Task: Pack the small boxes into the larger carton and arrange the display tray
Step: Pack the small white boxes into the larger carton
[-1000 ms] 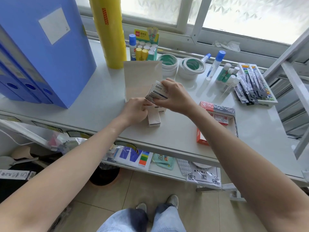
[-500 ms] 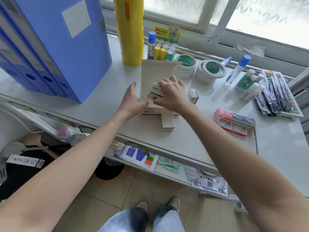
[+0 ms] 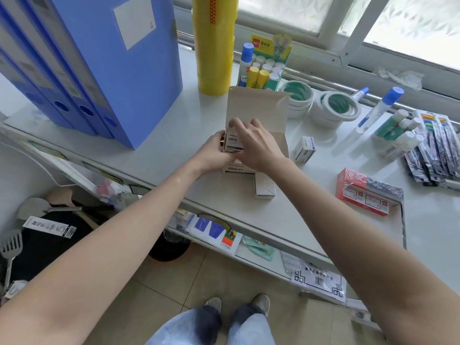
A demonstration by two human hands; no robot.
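Both hands grip one small box (image 3: 232,143) upright at the carton (image 3: 256,113) mouth (lid raised): left hand (image 3: 214,150) cupping, right hand (image 3: 256,143) pinching; carton cavity directly below.

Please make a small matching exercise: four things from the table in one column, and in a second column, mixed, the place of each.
1. yellow roll
2. small box
3. loose small box
4. red pack

a. near the table's front edge, far right
b. between both hands, at the carton
c. upright beside the blue folders
d. on the table, right of the carton

Pairs: 1-c, 2-b, 3-d, 4-a
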